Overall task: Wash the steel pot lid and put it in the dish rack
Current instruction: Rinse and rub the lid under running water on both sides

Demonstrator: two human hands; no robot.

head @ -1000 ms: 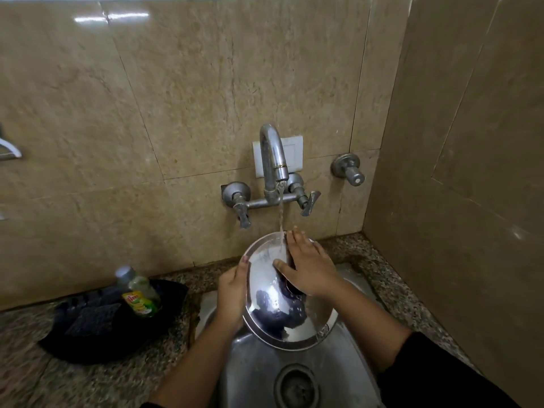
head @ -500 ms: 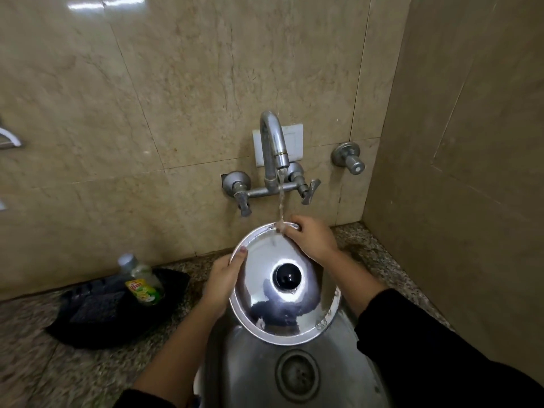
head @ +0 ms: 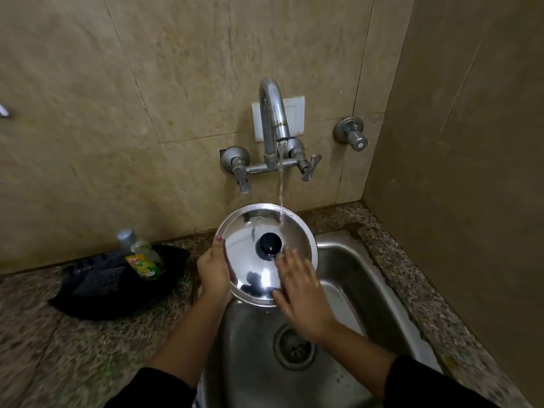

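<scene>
left hand (head: 214, 276): bare, no rings or watch, dark polish on the thumbnail
right hand (head: 300, 293): bare, wet and shiny
sleeves (head: 418, 384): black, pushed up both forearms, plain fabric

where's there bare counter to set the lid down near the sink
Bare granite counter lies in front of the black tray, left of the sink. A narrower strip runs between the sink and the right wall. Crowded: the tray holds a soap bottle; the lid and both hands fill the sink's back.
</scene>
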